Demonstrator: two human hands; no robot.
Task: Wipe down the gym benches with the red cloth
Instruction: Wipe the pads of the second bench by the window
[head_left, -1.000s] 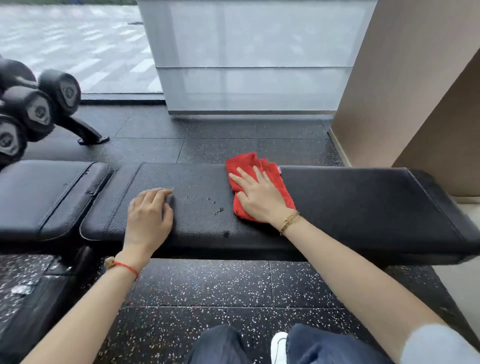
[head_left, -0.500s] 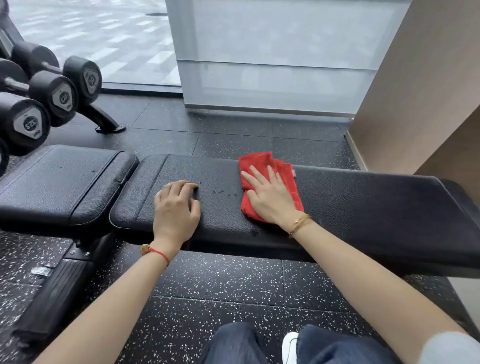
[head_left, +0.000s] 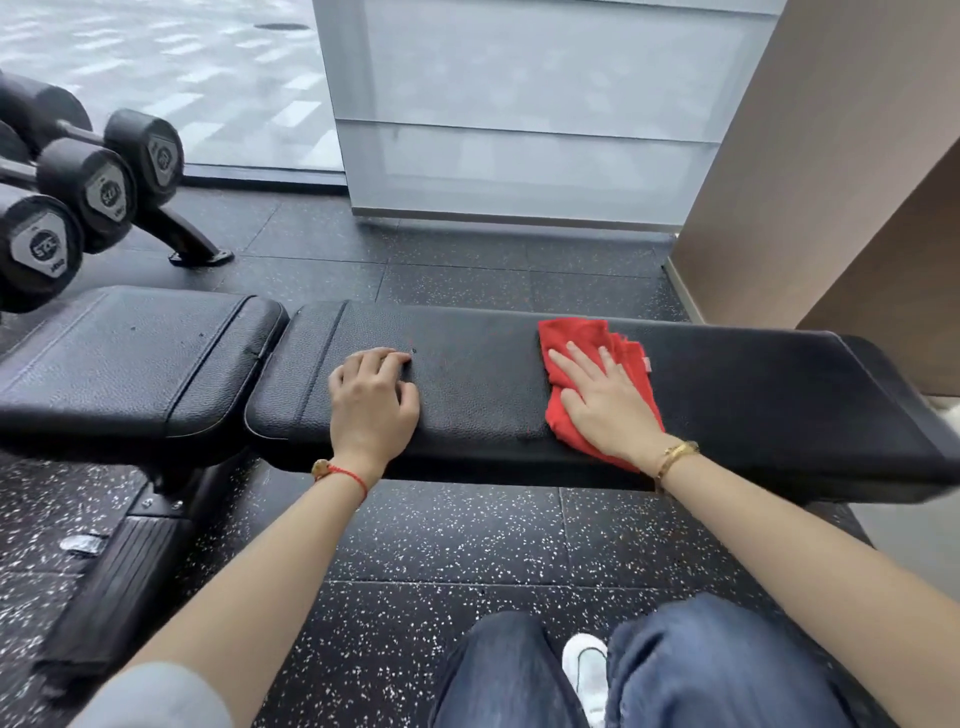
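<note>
I'm pressing my right hand, fingers spread flat, on the crumpled red cloth atop the long black padded leather bench; my left hand is resting there, fingers curled.

Two bare forearms. The left wrist wears a thin red string bracelet with a small gold bead. The right wrist wears a gold bangle. Grey sleeves begin near the elbows. Below, dark blue jeans and a white shoe.
</note>
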